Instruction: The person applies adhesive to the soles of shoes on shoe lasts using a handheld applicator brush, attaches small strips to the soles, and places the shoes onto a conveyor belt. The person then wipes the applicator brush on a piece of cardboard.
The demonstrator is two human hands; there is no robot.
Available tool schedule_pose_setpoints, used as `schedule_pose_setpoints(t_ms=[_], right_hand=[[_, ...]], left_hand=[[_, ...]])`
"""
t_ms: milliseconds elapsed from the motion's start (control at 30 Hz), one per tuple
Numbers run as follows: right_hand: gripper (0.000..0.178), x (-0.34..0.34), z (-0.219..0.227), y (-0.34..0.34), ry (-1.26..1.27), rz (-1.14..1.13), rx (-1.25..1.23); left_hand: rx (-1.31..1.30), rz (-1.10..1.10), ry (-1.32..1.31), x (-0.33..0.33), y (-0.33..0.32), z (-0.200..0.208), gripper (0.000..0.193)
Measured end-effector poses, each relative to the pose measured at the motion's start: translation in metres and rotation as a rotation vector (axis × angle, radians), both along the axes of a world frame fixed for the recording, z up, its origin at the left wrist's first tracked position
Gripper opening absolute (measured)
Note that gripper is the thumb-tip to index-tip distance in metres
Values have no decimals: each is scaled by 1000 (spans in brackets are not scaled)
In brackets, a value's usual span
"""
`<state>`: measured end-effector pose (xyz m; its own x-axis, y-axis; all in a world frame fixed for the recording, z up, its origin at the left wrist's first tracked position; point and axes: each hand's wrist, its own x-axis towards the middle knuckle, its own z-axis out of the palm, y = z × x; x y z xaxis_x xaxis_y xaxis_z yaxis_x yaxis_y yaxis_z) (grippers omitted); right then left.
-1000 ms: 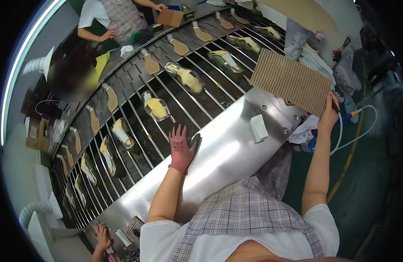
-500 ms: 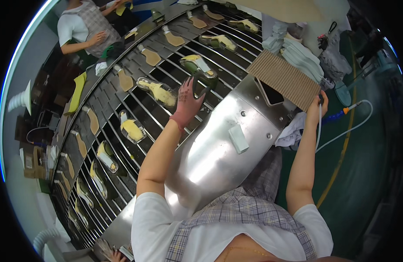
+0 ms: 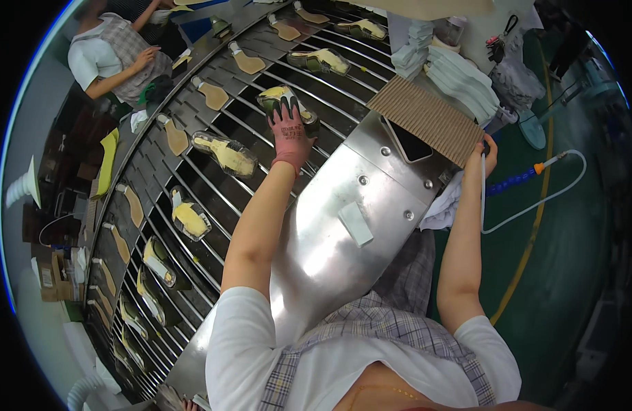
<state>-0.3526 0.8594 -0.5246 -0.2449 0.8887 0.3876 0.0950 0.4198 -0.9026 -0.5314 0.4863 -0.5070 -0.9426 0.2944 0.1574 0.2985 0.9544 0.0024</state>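
Observation:
My left hand (image 3: 290, 140), in a pink glove with dark fingertips, is on a shoe last (image 3: 273, 96) with a yellowish sole, its fingers curled over the near part and hiding some of it. The last lies sole up on the metal bars. At the right, my bare right hand (image 3: 489, 156) grips the end corner of a ribbed brown cardboard sheet (image 3: 426, 118); the undersides of its fingers are hidden. Beneath the sheet's near edge shows a dark-screened phone (image 3: 408, 142). A small pale block (image 3: 356, 224) rests on the shiny metal cover (image 3: 316, 246) before me.
More shoe lasts (image 3: 227, 152) lie along the curved bar conveyor (image 3: 206, 260), with tan insoles (image 3: 211, 94) along its far side. Pale stacked pieces (image 3: 460, 79) stand behind the cardboard. A white hose (image 3: 535, 205) loops over the green floor. Across the conveyor stands another person (image 3: 117, 55).
My left hand has moved from beside the shoe last onto it, its fingers closing over it. My right hand stays at the cardboard's corner. The view has shifted slightly.

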Motion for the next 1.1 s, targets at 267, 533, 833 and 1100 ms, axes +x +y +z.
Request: schedule_pose_setpoints(t_ms=[267,533,833,1100], right_hand=[[24,-12,-1,6,-131,-206,138],[24,-12,-18,14,165,-32,-38],[42,7,48,-94,175,474,-92],[40,40,131,-204,110,800,-146]], left_hand=[[137,131,-45,2,8,-10,102],[692,70,53,65,-83,9,74],[2630,-528,-742,163,-157,94,81],[2677,-672,-731,187,-167,107,87]])
